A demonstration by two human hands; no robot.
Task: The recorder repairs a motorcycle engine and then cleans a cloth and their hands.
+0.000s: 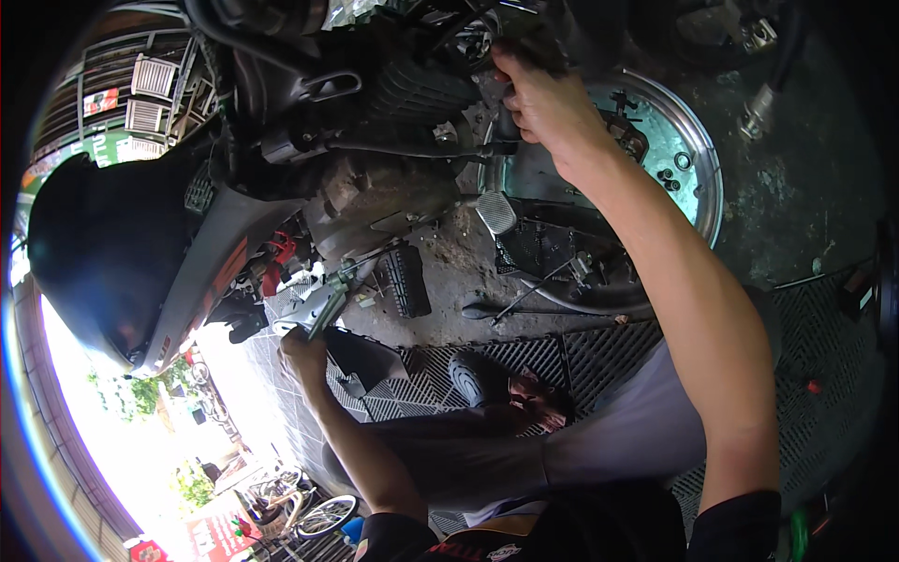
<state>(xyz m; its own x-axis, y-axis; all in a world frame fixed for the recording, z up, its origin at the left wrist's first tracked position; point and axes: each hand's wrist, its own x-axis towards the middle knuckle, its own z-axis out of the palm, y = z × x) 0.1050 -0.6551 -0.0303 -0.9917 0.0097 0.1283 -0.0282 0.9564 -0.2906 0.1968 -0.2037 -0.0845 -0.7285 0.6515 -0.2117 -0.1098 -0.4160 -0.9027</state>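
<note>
A motorbike with a dark seat (pixel 108 253) and a bare grey engine (pixel 361 201) fills the left and upper part of the head view. At the lower left, my left hand (pixel 304 354) is closed on a light grey metal part (pixel 323 304) beneath the bike's side panel. My right hand (pixel 543 103) reaches far forward beside the bike's finned, dark section (pixel 412 94). Its fingers are curled, and whatever they hold is hidden in shadow. A foot pedal (pixel 496 214) juts out from the engine.
Below my right forearm stands a round metal tray (pixel 714 201) with several loose parts. A dark-handled tool (pixel 524 310) lies by its near rim. A black ribbed piece (pixel 405 281) rests on the concrete. My shoe (pixel 473 377) is on black floor matting (pixel 609 351). A bicycle (pixel 326 515) stands outside.
</note>
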